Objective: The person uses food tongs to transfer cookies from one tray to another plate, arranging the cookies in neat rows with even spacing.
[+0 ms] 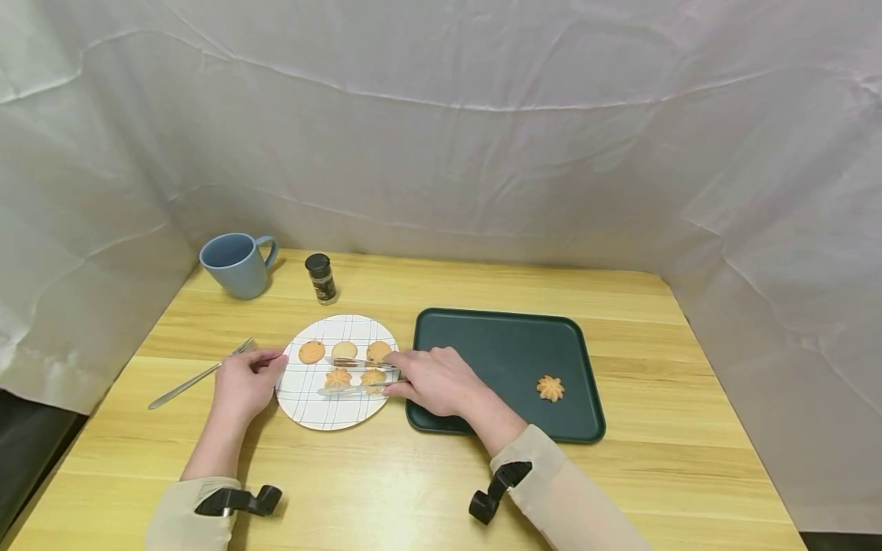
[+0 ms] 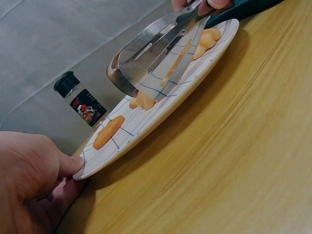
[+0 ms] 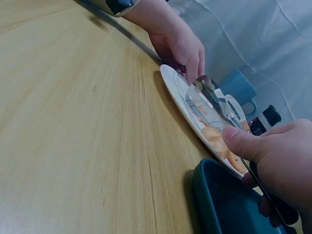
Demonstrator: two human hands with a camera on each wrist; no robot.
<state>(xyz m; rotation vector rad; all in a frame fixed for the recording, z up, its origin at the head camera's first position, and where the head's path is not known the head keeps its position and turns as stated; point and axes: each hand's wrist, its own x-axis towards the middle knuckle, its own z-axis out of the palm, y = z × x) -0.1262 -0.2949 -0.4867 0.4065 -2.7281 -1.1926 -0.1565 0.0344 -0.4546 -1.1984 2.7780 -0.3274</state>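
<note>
My left hand [image 1: 246, 383] pinches the left rim of a white plate [image 1: 310, 405] with blue lines; in the left wrist view its thumb [image 2: 70, 165] lies on the rim. Several cookies are on the plate: round ones [image 1: 311, 352] in the back row, flower-shaped ones [image 1: 338, 378] in front. With my right hand [image 1: 441, 380] I grip metal serving tongs [image 2: 146, 53] with slotted blades. The tongs' blades are spread apart over the plate, around the flower-shaped cookies in the head view. To the right, a single flower-shaped cookie [image 1: 550, 388] lies on a dark green tray [image 1: 496, 344].
A blue mug [image 1: 237, 268] and a black-capped spice jar [image 1: 321, 279] stand behind the plate. A fork [image 1: 200, 376] lies left of it, partly behind my left hand. The tray's left edge is close to the plate. Grey cloth [image 1: 441, 168] hangs around the wooden table [image 1: 372, 490].
</note>
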